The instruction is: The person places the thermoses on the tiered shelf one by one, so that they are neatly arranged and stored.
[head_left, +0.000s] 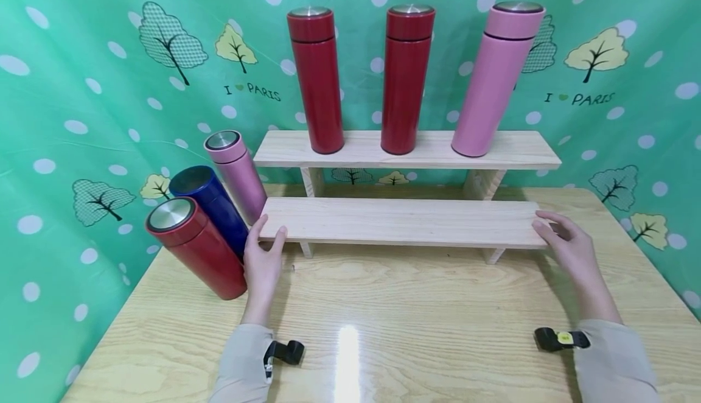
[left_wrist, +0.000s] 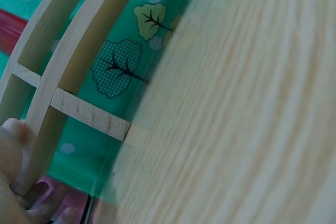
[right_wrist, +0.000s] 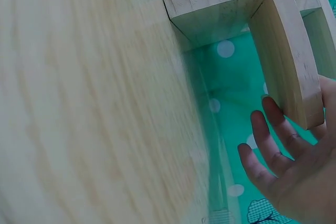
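A two-tier wooden shelf [head_left: 400, 220] stands on the table, its lower board in front of the raised upper board. My left hand [head_left: 264, 266] grips the left end of the lower board, thumb at the front edge and fingers round the end. At the opposite end my right hand [head_left: 572, 248] holds the board between thumb and forefinger; in the right wrist view its other fingers [right_wrist: 270, 156] spread below the board. Two red thermos bottles [head_left: 319, 86] [head_left: 405, 86] and a pink thermos [head_left: 495, 86] stand upright on the upper board.
Left of the shelf, close by my left hand, stand a red thermos [head_left: 205, 257], a blue thermos [head_left: 216, 208] and another pink thermos [head_left: 241, 178]. Behind the wooden table [head_left: 427, 330] hangs a green dotted cloth [head_left: 66, 147] with printed trees.
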Motion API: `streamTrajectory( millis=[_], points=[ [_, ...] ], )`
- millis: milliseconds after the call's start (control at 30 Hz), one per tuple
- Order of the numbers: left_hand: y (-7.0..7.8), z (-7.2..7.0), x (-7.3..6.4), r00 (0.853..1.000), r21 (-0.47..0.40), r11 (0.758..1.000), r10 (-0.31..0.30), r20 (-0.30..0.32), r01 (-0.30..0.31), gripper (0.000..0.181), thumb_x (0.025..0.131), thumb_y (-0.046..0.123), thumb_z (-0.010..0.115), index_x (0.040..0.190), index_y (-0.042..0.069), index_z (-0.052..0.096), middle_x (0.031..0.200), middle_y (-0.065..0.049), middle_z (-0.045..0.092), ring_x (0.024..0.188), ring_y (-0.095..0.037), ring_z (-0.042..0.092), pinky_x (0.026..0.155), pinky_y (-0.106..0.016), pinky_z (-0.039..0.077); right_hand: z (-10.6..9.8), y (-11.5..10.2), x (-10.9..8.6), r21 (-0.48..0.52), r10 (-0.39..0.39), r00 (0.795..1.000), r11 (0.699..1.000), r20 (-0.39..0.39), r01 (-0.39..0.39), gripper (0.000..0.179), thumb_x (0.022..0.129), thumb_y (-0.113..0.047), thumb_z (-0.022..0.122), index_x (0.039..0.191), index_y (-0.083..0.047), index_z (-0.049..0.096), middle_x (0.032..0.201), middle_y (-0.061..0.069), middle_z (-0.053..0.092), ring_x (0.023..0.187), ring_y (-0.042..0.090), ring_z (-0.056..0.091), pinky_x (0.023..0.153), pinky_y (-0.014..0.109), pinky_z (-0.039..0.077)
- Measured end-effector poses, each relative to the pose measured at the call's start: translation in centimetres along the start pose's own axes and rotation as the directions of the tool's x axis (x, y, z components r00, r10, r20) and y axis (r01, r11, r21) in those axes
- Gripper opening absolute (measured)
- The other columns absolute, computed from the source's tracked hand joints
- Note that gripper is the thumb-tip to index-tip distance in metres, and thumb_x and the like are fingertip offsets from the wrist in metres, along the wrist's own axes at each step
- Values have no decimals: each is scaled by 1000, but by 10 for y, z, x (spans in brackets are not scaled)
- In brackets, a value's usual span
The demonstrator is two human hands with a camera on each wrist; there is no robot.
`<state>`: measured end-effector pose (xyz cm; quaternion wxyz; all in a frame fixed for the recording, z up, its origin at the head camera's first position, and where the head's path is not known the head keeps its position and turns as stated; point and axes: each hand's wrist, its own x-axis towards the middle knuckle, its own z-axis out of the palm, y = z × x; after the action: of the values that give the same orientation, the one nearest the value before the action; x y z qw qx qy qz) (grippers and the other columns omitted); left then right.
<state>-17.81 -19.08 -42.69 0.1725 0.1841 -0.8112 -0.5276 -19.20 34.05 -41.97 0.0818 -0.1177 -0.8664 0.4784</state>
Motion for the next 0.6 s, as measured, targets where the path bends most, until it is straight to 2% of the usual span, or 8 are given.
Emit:
streamTrajectory(
  millis=[33, 133, 267, 300, 400, 433, 500, 600],
  points=[
    [0, 0, 0, 1000, 3, 1000, -1, 1, 1, 60, 95, 45, 64, 149, 26, 47, 154, -6, 40, 143, -28, 31, 111, -56, 28, 0, 0, 0, -1, 6, 1000, 1000, 4, -6, 52, 96, -51, 58, 143, -28, 54, 144, 18, 45, 121, 19, 47, 80, 15, 42],
    [0, -1, -1, 1000, 12, 1000, -5, 6, 5, 61, 94, 48, 64, 149, 27, 46, 155, -6, 39, 144, -28, 31, 111, -57, 27, 0, 0, 0, 5, 21, 1000, 1000, 11, -21, 53, 96, -51, 57, 144, -29, 53, 150, 23, 37, 128, 30, 41, 81, 17, 41],
    [0, -1, -2, 1000, 21, 1000, -6, 10, 6, 63, 94, 51, 63, 150, 27, 45, 155, -6, 38, 144, -29, 30, 111, -57, 27, 0, 0, -1, 35, 28, 999, 999, 19, -28, 52, 97, -50, 58, 144, -29, 53, 151, 24, 35, 132, 33, 39, 83, 14, 43],
    [0, -1, -2, 1000, 22, 1000, -7, 10, 6, 63, 94, 51, 63, 150, 27, 45, 156, -6, 38, 144, -29, 30, 111, -57, 27, 0, 0, -1, 44, 30, 999, 999, 23, -31, 52, 97, -50, 58, 144, -29, 53, 154, 24, 33, 136, 35, 36, 89, 16, 44],
    [-1, 0, -2, 1000, 25, 1000, -1, 0, 1, 62, 94, 50, 62, 149, 27, 46, 155, -6, 38, 144, -29, 30, 112, -56, 27, -1, -2, -2, 71, 34, 999, 997, 38, -37, 52, 97, -49, 58, 144, -28, 54, 158, 25, 24, 144, 41, 24, 94, 12, 43],
    [-1, 0, -2, 1000, 26, 1000, -1, -1, 1, 62, 94, 50, 62, 149, 26, 46, 155, -7, 38, 144, -29, 30, 112, -56, 27, -1, -2, -2, 75, 33, 999, 997, 38, -36, 52, 97, -49, 59, 143, -28, 54, 158, 26, 23, 144, 42, 24, 90, 9, 43],
    [0, 0, -2, 1000, 31, 1000, -1, -7, 1, 61, 95, 49, 62, 149, 26, 46, 155, -7, 38, 144, -29, 30, 111, -57, 27, -1, -2, -2, 83, 33, 999, 996, 43, -36, 52, 97, -48, 59, 144, -27, 54, 159, 25, 21, 144, 43, 21, 93, 10, 42],
    [3, 0, -4, 1000, 40, 999, -8, 0, 8, 61, 96, 48, 60, 150, 25, 44, 156, -8, 36, 144, -30, 30, 111, -58, 26, -1, -1, 0, 78, 30, 999, 996, 41, -33, 52, 96, -49, 59, 143, -28, 54, 158, 26, 22, 144, 42, 22, 86, 5, 42]
  ],
)
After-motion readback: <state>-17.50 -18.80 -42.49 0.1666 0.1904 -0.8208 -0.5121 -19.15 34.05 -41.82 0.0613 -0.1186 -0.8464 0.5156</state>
